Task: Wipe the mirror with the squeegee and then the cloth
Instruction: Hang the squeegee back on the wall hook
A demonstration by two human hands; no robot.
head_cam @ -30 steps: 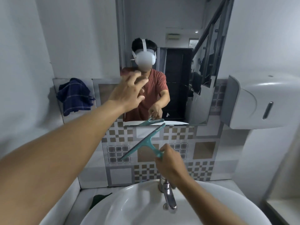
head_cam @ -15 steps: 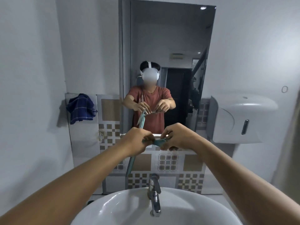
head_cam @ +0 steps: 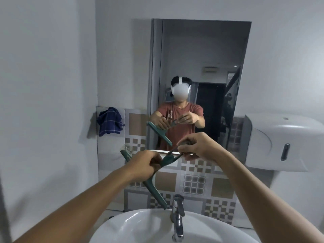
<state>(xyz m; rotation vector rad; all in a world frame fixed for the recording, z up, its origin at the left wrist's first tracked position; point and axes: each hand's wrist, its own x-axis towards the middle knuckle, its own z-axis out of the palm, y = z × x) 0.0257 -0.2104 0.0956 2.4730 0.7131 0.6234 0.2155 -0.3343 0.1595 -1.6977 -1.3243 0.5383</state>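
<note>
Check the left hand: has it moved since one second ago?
Yes. The left hand has dropped from in front of the mirror to below its bottom edge and now grips the squeegee.

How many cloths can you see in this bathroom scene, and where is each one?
1. A dark blue checked cloth hangs on the wall left of the mirror, above the sink. Others may be hidden by the arms.

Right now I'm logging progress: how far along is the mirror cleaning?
Early. Nothing on the mirror looks wiped yet. In hand: the squeegee, gripped near its blade by the left hand and at the handle end by the right hand, held in front of the tiles, off the glass. Left: the squeegee pass, then the cloth, hanging on the wall at left.
</note>
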